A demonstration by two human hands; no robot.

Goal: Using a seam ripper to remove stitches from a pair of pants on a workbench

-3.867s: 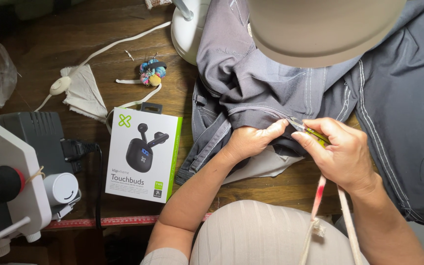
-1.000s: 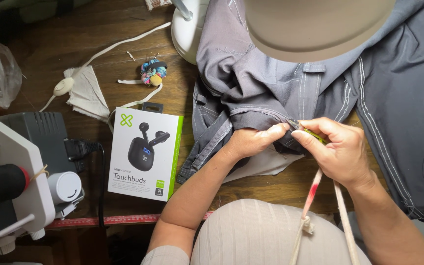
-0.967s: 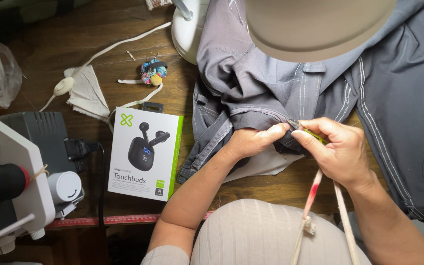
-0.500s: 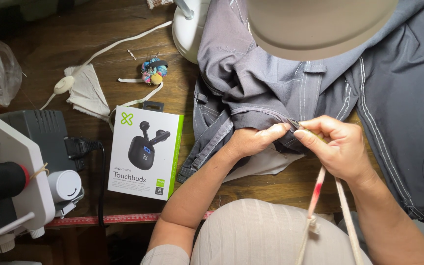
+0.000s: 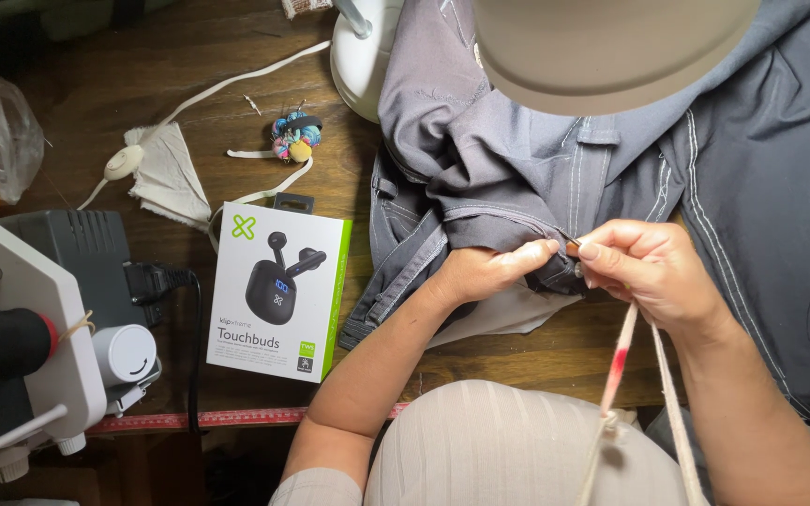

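A grey garment [image 5: 517, 159] with pale topstitching lies bunched on the wooden table [image 5: 236, 94]. My left hand [image 5: 485, 272] pinches a fold of it at a seam. My right hand [image 5: 653, 272] is curled right against that spot, fingertips nearly touching the left ones. It grips a small tool [image 5: 573, 245], of which only the tip shows between the fingers. A pale cord [image 5: 622, 351] with a red mark hangs from the right hand down to a knot near my lap.
A white and green earbuds box [image 5: 278, 290] lies left of my arm. Behind it are a colourful pincushion [image 5: 292, 136], a white cloth scrap [image 5: 171, 173] and a white machine base [image 5: 367, 47]. A grey machine with a black spool [image 5: 11, 347] stands at the left. A beige brim [image 5: 611, 47] covers the top.
My right hand has closed in on the left hand at the seam. The tool's yellow-green handle, visible earlier, is now hidden in the fingers. The left hand stays put.
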